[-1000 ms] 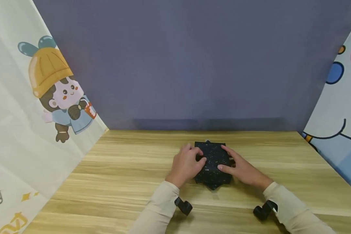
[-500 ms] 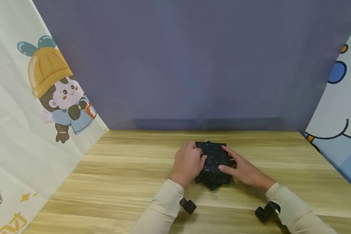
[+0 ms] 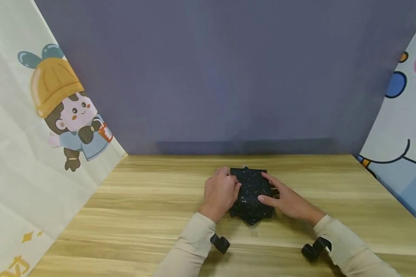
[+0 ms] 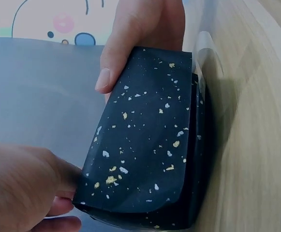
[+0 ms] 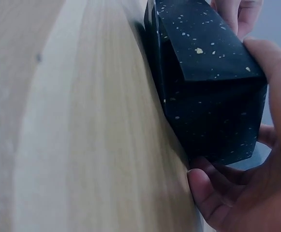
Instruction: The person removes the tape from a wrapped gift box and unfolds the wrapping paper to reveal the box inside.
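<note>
A small box wrapped in black paper [image 3: 253,190] with gold and silver flecks lies on the wooden table between both hands. My left hand [image 3: 221,194] has its fingers curled at the box's left edge; in the left wrist view it pinches a corner of the paper [image 4: 125,145]. From the right, my right hand [image 3: 289,199] holds the box with its thumb on top and other fingers around the side. In the right wrist view, a top flap [image 5: 213,53] overlaps the side, and a folded end stands slightly apart. The box's underside is hidden.
The light wooden tabletop [image 3: 124,219] surrounds the box. A grey-purple panel [image 3: 208,77] rises behind it, with cartoon-printed sheets on the left [image 3: 14,115] and right [image 3: 402,127]. Both wrists carry black cameras, left [image 3: 220,243] and right [image 3: 315,249]. Clear film [image 4: 208,43] sticks out at one end.
My left hand has shifted from over the top of the box back to its left edge, its fingers curling in more. The right hand and box have stayed nearly in place.
</note>
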Demonstrator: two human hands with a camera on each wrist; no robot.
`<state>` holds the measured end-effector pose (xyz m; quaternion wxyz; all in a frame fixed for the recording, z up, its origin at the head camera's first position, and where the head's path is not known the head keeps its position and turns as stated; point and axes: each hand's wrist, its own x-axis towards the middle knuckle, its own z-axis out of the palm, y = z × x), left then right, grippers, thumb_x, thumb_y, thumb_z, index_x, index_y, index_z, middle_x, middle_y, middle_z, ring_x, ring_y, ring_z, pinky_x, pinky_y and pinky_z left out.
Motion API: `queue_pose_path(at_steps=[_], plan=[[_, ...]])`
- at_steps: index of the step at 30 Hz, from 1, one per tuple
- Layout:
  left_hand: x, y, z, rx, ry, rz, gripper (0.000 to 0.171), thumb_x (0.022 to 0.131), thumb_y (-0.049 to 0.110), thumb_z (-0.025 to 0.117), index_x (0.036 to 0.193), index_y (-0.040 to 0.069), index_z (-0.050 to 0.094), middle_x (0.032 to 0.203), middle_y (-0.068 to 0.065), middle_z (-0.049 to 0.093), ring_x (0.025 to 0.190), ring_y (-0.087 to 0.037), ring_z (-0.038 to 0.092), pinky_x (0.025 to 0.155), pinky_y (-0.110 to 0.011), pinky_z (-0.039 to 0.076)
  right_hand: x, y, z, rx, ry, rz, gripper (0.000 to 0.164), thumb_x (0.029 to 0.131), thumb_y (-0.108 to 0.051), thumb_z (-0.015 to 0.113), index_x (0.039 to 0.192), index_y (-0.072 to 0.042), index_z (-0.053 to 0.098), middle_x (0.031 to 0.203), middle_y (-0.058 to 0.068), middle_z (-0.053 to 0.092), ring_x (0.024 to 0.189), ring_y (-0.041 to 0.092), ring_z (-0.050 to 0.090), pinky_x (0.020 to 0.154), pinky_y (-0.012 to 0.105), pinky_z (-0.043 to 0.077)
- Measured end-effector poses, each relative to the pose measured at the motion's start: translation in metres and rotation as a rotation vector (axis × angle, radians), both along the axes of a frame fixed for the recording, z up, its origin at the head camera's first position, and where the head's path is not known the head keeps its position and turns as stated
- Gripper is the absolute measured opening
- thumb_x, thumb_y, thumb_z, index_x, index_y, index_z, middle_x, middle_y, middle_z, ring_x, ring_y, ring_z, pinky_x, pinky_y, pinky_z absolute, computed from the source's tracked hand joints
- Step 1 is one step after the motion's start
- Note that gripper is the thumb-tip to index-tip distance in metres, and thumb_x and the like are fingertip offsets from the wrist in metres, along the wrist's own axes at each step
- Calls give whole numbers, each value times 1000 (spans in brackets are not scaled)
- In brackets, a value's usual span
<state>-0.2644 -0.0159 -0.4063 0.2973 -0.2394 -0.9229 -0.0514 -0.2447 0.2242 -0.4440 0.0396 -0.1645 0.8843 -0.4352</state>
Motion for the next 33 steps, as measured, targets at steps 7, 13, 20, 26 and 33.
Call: queue_pose_path(at_steps=[7, 13, 20, 26, 33], plan=[[2, -2, -3, 29, 19, -16, 12, 89, 34, 78, 83, 23, 81, 79, 5, 54, 65, -11, 53, 48, -28, 48, 2, 0, -2, -13, 13, 16, 83, 98, -43, 64, 162, -17, 16, 153, 30, 32, 128, 47, 48, 97, 61, 45], [1, -2, -2, 29, -11, 4, 14, 89, 36, 77, 83, 24, 81, 78, 6, 54, 61, -9, 53, 46, -27, 46, 1, 0, -4, 6, 4, 5, 84, 98, -47, 62, 162, -18, 16, 152, 30, 33, 128, 47, 49, 97, 61, 45], [1, -1, -1, 0, -19, 15, 15, 91, 36, 75, 84, 23, 80, 77, 5, 52, 56, -11, 52, 43, -29, 45, 1, 1, -2, 15, 0, -1, 85, 98, -50, 61, 162, -19, 14, 156, 28, 28, 133, 48, 43, 99, 63, 43], [2, -1, -1, 27, -64, -2, 15, 93, 28, 73, 84, 18, 79, 80, 3, 56, 59, -14, 58, 52, -31, 52, 4, -2, 2, 55, 18, 32, 78, 100, -52, 56, 162, -24, 18, 161, 23, 22, 135, 49, 41, 100, 64, 41], [-1, -3, 1, 78, -108, -59, 13, 94, 22, 73, 87, 13, 79, 93, -2, 67, 74, -16, 67, 70, -31, 57, 5, -7, 4, 89, 59, 45, 72, 102, -52, 52, 161, -23, 23, 161, 23, 24, 137, 46, 39, 100, 63, 42]])
